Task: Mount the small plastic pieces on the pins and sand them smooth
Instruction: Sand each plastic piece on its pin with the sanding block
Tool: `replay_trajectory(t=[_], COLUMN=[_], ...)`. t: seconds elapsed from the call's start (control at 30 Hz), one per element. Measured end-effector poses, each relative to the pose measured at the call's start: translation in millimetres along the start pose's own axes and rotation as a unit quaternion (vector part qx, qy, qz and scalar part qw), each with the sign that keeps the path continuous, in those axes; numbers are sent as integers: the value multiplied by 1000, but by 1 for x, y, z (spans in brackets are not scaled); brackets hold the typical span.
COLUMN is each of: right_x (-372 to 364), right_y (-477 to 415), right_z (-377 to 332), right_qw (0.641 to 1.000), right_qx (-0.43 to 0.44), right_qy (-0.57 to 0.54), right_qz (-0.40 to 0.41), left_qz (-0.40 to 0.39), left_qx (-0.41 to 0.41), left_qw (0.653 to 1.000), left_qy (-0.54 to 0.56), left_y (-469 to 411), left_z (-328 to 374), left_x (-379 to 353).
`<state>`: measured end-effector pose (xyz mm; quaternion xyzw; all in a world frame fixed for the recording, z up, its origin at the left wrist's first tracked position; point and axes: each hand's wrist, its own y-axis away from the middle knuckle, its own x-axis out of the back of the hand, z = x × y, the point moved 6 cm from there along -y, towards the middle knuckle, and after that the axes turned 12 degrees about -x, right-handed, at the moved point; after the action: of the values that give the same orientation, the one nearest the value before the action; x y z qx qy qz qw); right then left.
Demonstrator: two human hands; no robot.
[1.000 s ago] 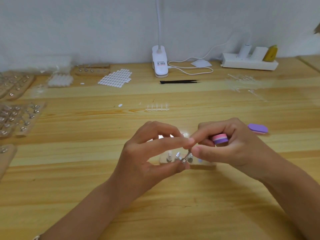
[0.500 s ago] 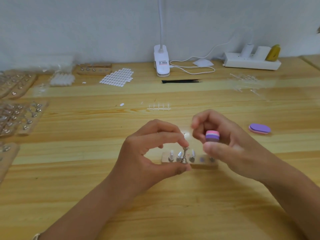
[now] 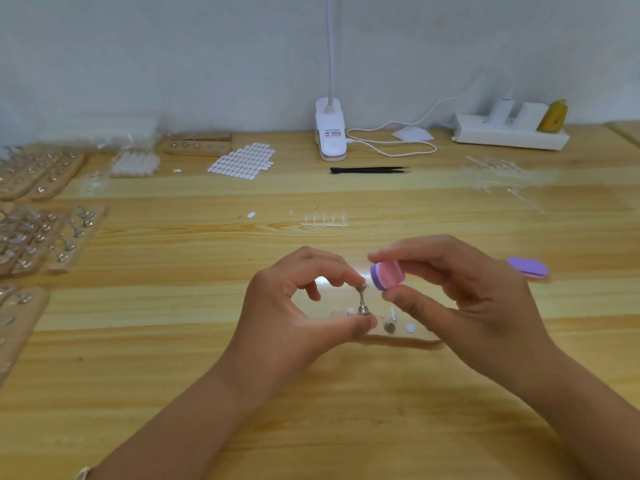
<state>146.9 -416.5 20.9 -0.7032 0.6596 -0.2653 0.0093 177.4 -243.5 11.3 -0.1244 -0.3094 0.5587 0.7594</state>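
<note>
A pale wall backs a blond wooden worktop [image 3: 145, 344], where a clip lamp [image 3: 330, 133], black tweezers [image 3: 370, 170] and a sheet of white tabs [image 3: 242, 161] lie far from the work.

Near the middle, the left hand [image 3: 294, 317] holds a metal pin [image 3: 362, 300] upright, its long axis vertical. The thumb is under the foot and the index fingertip sits on the head. The right hand [image 3: 467, 299] pinches a pink-and-purple sanding block [image 3: 387, 274] between its thumb and the tips of its fingers [image 3: 415, 251].

The block sits just beside the pin's head, to its right and slightly above, and I cannot tell whether they touch. The next stroke looks like a short sideways pass of the block's purple face across that head, so the right hand is the one to travel while the left steadies.

The small plastic piece should be on top of the pin, but the left fingertip covers that spot and blur hides the rest. The wooden holder [image 3: 412, 332] behind the hands is mostly covered. One more pin [image 3: 390, 323] and a white dot show on it.

A spare purple buffer [image 3: 528, 267] lies well apart to the right.
</note>
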Motion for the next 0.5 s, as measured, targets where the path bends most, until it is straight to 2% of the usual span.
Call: replay_trajectory(t=[0.1, 0.2, 0.33, 0.5], right_x=[-9, -10, 5, -11], right_y=[2, 1, -5, 0], right_z=[-8, -1, 3, -9], right_qw=[992, 983, 982, 976], right_qx=[85, 109, 79, 148], right_qy=[95, 148, 150, 152], right_qz=[15, 21, 78, 55], left_qz=[0, 4, 13, -1], left_qx=[7, 17, 21, 25], left_qw=[1000, 1000, 1000, 999], left_qy=[-9, -1, 19, 33], left_y=[0, 0, -1, -1], left_z=[-1, -2, -2, -2], left_x=[-1, 0, 2, 0])
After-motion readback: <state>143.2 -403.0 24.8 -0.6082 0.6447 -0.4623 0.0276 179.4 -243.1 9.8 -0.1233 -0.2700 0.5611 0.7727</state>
